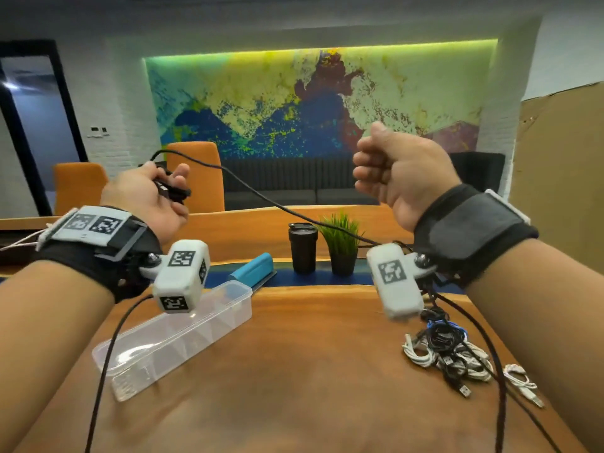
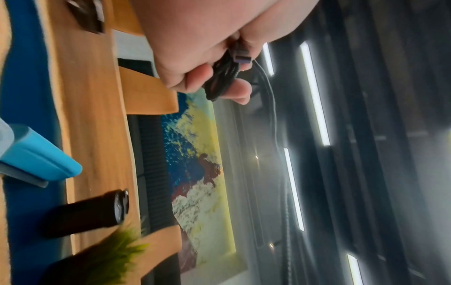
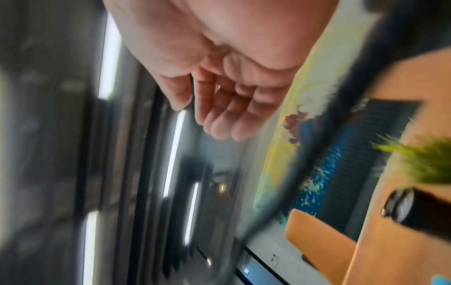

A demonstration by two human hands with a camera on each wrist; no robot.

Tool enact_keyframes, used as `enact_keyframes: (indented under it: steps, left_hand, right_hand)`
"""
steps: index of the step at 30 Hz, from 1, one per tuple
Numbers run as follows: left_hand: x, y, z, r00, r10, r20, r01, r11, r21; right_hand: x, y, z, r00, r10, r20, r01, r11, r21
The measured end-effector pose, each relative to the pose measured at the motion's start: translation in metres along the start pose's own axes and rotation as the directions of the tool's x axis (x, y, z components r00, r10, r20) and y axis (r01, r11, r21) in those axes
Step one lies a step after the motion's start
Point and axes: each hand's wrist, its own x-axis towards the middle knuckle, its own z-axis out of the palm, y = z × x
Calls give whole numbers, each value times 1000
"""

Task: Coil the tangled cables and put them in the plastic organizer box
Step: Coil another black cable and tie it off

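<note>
Polished wooden table (image 1: pixel 310 354) is showing a warm, glossy grain w/ a blue inlay strip at the far side. Clear plastic organizer box (image 1: pixel 170 338), near left, is looking smooth and translucent. Black cable (image 1: pixel 261 199) is appearing matt; in the left wrist view, finely braided. Tangled cables (image 1: pixel 447 351), near right, are showing white and black rubbery jackets w/ metal plug tips. Matt black cloth straps (image 1: pixel 464 230) are wrapping both wrists.
</note>
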Motion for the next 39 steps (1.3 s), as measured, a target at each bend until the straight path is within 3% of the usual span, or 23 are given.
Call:
enact_keyframes:
  steps: [2, 3, 5, 6, 8, 10, 11, 12, 14, 16, 18, 20, 22, 24, 26, 31, 36, 39]
  left_hand:
    - [4, 4, -9, 999, 5, -45, -4, 1000, 10]
    - [4, 5, -10, 999, 7, -51, -5, 1000, 29]
    - [-2, 1, -5, 1000, -1, 0, 1, 995, 104]
    - [-6, -3, 1, 999, -11, 51, 4, 989, 148]
    - [-17, -14, 16, 984, -45, 172, 5, 974, 226]
    - [-32, -25, 35, 957, -81, 279, -2, 959, 283]
    - [-41, -30, 43, 947, -84, 310, -16, 952, 307]
    - [-48, -34, 50, 942, -77, 327, -37, 943, 330]
    - [-63, -44, 58, 936, -53, 348, -92, 918, 387]
    - [-77, -66, 55, 910, -64, 409, -149, 872, 467]
    - [-96, -94, 47, 860, -144, 490, -164, 830, 533]
    - [-117, -118, 43, 801, -260, 540, -71, 854, 516]
    - [-131, -132, 46, 771, -339, 539, 110, 904, 412]
    - [-139, -137, 53, 738, -387, 553, 245, 917, 315]
    - [-141, -139, 57, 713, -408, 570, 295, 912, 284]
    - [-127, -131, 68, 754, -302, 583, 172, 948, 268]
    - [-119, -122, 72, 637, -311, 705, 135, 946, 295]
    - [-117, -121, 75, 647, -326, 689, 159, 942, 296]
  right_hand:
    - [7, -2, -7, 997, 58, -46, -53, 994, 96]
    - [8, -1, -8, 997, 82, -7, -82, 995, 60]
    - [6, 5, -3, 969, 159, 189, -130, 979, -156]
    - [2, 9, 2, 926, 220, 306, -124, 945, -303]
    - [-10, 21, 15, 801, 359, 479, 9, 793, -609]
    - [-21, 34, 28, 708, 475, 523, 145, 627, -765]
    - [-25, 40, 32, 700, 483, 527, 154, 618, -771]
    - [-28, 44, 35, 719, 446, 533, 131, 666, -735]
    - [-24, 44, 38, 844, 238, 481, 79, 831, -550]
    - [-14, 32, 38, 955, 19, 295, 63, 962, -266]
    - [-5, 16, 37, 992, -60, 109, 64, 997, -34]
    - [0, 6, 38, 997, -74, -15, 75, 993, 86]
    - [2, 5, 38, 995, -75, -65, 82, 989, 121]
    - [-1, 4, 37, 999, -47, -16, 49, 987, 155]
    - [-3, 2, 35, 998, -29, 51, 19, 983, 183]
    - [-8, 3, 33, 992, -63, 110, 34, 967, 251]
    - [-14, 4, 38, 971, -171, 164, 142, 974, 178]
    - [-14, 5, 37, 964, -201, 173, 185, 977, 102]
